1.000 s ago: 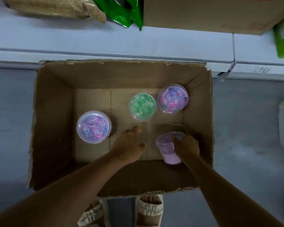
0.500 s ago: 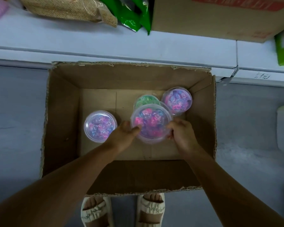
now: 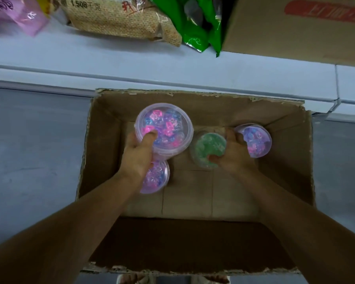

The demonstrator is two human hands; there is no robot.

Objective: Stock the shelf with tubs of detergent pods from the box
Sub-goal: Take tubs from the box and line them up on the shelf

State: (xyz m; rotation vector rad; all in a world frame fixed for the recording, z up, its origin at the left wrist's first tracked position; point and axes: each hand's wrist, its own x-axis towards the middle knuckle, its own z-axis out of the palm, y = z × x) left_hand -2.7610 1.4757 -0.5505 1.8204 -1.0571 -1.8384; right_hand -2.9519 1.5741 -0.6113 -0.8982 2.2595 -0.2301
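Head view, looking down into the open cardboard box [image 3: 195, 103] on the grey floor [image 3: 33, 140], its far edge against the white shelf [image 3: 111, 64]. My left hand [image 3: 138, 154] grips a tub of pink and blue pods [image 3: 166, 128] by its near side, thumb pressed on the clear lid, fingers curled under the rim; the tub sits raised above the box floor. Partly under that hand, a second pink tub [image 3: 157, 177] stands on the box bottom at the left. My right hand [image 3: 234, 154] is curled round the green tub [image 3: 208, 148], thumb on its near edge, fingers over its far right side. Just right of it, touching my fingers, a purple tub [image 3: 256, 143] stands in the box's right corner. On the shelf: a tan sack [image 3: 119, 17], green packets [image 3: 201, 27], a pink bag [image 3: 19, 15], a brown carton [image 3: 295, 29].
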